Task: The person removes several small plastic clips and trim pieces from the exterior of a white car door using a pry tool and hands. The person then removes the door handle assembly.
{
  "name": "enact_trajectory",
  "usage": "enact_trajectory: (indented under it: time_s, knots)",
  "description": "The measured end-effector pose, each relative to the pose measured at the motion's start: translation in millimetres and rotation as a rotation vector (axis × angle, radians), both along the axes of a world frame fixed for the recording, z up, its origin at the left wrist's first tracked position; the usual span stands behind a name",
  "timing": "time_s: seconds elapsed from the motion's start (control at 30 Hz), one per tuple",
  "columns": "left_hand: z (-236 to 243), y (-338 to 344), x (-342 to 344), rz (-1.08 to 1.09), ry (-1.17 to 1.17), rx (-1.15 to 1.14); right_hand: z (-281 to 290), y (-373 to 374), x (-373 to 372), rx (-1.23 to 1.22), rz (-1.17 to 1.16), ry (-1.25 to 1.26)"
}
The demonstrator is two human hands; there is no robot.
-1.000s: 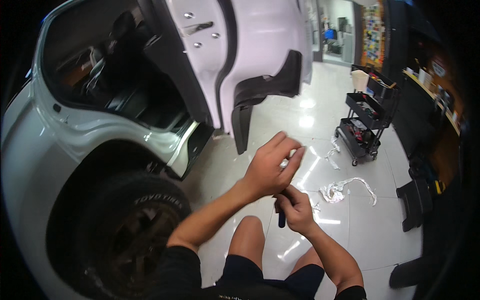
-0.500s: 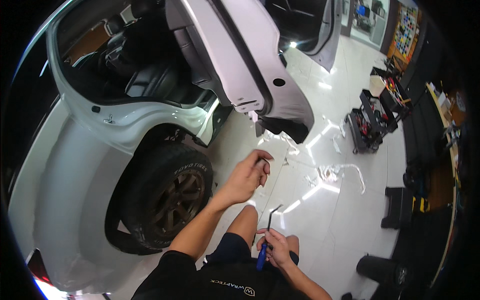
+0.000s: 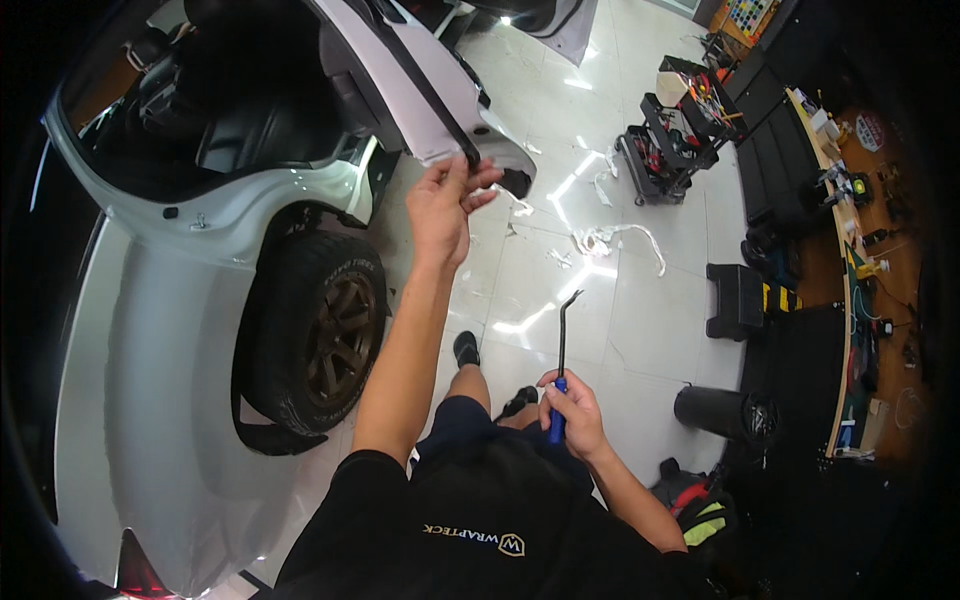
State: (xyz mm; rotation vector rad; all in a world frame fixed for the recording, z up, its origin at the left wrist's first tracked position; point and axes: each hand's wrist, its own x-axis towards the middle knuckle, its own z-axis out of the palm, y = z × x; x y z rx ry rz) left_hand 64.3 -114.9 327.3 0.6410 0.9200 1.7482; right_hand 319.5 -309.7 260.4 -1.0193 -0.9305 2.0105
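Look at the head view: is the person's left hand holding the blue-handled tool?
No: the right hand grips the blue-handled tool, while the left hand touches the car door edge.

Bright overhead light glares off the glossy floor (image 3: 560, 300) at centre; fisheye bends edges, corners fall black.

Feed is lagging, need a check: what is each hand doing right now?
Left hand: closed, pinching the lower edge of the open car door.
Right hand: closed on the blue-handled pry tool.
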Motion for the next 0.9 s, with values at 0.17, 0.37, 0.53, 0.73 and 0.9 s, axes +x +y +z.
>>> enact_trajectory:
  time_s: [0.17, 0.37, 0.53, 0.73, 0.9]
  knots:
    - [-6, 13, 9, 0.092, -0.167, 0.029, -17, -27, 26, -0.135, -0.099, -0.036]
    - [-6, 23, 23, 0.223, -0.159, -0.067, -13, -39, 34, -0.304, -0.117, -0.059]
    - [9, 38, 32, 0.197, -0.236, -0.131, -3, -20, 39, -0.275, -0.117, -0.074]
    - [-2, 50, 36, 0.289, -0.212, 0.053, -7, 3, 44, -0.237, -0.107, -0.076]
    - [-6, 54, 43, 0.437, 0.077, 0.034, -9, 13, 44, -0.264, -0.099, -0.053]
